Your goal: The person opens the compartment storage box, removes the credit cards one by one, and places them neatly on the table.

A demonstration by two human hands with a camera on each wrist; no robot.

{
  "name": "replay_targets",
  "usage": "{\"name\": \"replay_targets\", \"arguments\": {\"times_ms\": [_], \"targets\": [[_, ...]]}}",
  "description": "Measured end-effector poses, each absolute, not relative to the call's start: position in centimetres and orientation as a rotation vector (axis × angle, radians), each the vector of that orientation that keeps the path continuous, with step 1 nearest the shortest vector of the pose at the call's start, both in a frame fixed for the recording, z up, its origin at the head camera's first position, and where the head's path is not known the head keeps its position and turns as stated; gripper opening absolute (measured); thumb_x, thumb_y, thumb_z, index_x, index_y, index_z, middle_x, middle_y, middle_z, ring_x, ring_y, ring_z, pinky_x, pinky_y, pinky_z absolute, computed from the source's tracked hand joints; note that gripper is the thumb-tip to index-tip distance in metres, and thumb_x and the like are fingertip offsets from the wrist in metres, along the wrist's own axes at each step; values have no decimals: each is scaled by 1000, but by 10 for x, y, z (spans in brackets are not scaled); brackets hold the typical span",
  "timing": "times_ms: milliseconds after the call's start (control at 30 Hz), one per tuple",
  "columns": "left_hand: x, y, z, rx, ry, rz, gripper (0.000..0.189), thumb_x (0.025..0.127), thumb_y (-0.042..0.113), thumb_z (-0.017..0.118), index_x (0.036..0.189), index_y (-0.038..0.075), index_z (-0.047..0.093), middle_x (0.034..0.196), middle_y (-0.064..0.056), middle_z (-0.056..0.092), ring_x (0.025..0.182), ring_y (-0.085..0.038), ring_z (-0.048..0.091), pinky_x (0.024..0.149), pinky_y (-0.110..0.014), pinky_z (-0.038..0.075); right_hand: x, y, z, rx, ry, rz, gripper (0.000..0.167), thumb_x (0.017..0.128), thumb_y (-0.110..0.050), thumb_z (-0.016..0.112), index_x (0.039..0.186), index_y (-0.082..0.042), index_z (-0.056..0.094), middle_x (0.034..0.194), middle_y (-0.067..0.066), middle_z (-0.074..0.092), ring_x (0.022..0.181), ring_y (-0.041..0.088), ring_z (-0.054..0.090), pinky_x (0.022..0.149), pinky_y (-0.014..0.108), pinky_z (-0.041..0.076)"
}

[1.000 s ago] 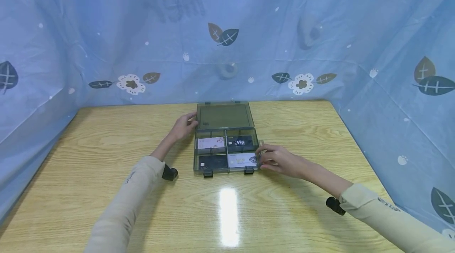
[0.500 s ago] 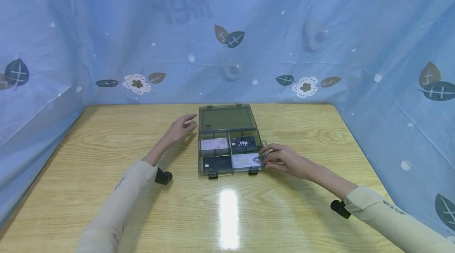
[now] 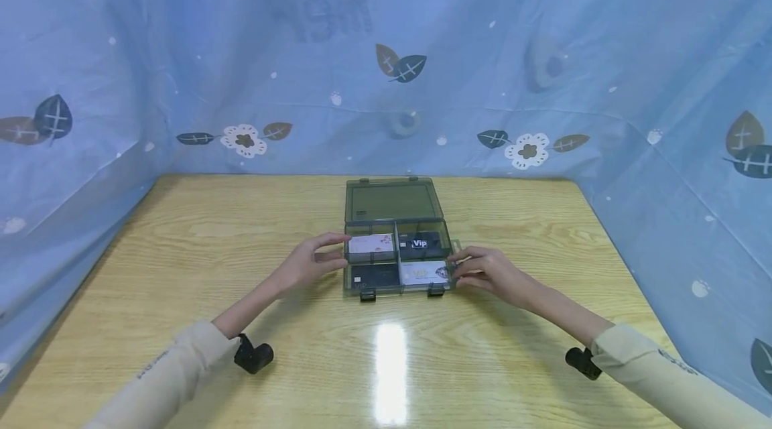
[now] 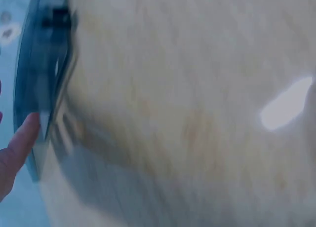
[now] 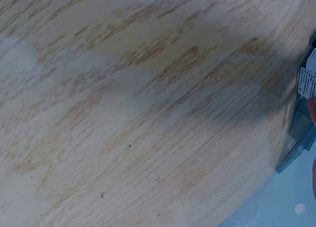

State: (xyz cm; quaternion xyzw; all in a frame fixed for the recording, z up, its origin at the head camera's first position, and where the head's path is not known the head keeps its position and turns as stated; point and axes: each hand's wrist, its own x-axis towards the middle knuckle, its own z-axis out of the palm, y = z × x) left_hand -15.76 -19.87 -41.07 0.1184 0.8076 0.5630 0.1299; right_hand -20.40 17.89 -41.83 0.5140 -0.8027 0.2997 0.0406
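A dark translucent plastic box [image 3: 394, 202] lies with its lid folded back, and its tray has four compartments. A pale pink card [image 3: 370, 244] is at the back left and a black Vip card [image 3: 419, 244] at the back right. In front lie a dark card [image 3: 375, 275] and a white VIP card [image 3: 425, 273]. My left hand [image 3: 306, 265] reaches to the box's left side, index finger and thumb extended with a gap between them. Bent fingertips of my right hand [image 3: 496, 276] rest at the right wall. Whether the left fingertips touch the box, I cannot tell.
The box stands on a wooden table [image 3: 519, 375], near its far edge. Two black latches [image 3: 367, 296] face the front. Blue patterned cloth [image 3: 313, 67] encloses the back and sides. Each wrist carries a black camera [image 3: 253, 355].
My left hand has left the lid's left edge and come nearer, down beside the left compartments. The right hand stays at the box's right side. The head view has shifted slightly.
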Motion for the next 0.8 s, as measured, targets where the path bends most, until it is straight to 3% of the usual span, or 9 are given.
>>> {"name": "replay_targets", "arguments": {"times_ms": [167,433,667,800], "targets": [[-147,-184,-410,292,2359,1652,52,91,6,65,139,-1,46,150,-21,32,126,-42,46,93,-37,50,-199,180,-418,1562,-2466,930,10,77,1,76,84,-5,74,104,19,67,80,19,68,66,19,55],[-140,-178,-414,317,2433,1652,45,87,-1,67,129,-6,53,140,-25,45,122,-46,48,92,-39,50,-192,183,-421,1552,-2420,966,7,76,-2,77,81,-4,73,101,18,68,78,20,68,66,15,54],[-137,-175,-418,463,2576,1538,31,84,-2,69,114,-7,63,137,-31,44,114,-44,55,92,-43,50,-185,186,-421,1537,-2445,986,9,76,-1,77,81,-7,73,102,17,67,78,18,68,67,11,51],[-139,-170,-416,459,2690,1389,21,83,0,71,104,-6,68,137,-34,42,107,-42,60,88,-39,53,-183,185,-421,1530,-2459,979,11,76,1,77,82,-8,73,102,17,67,78,18,68,66,12,52]]}}
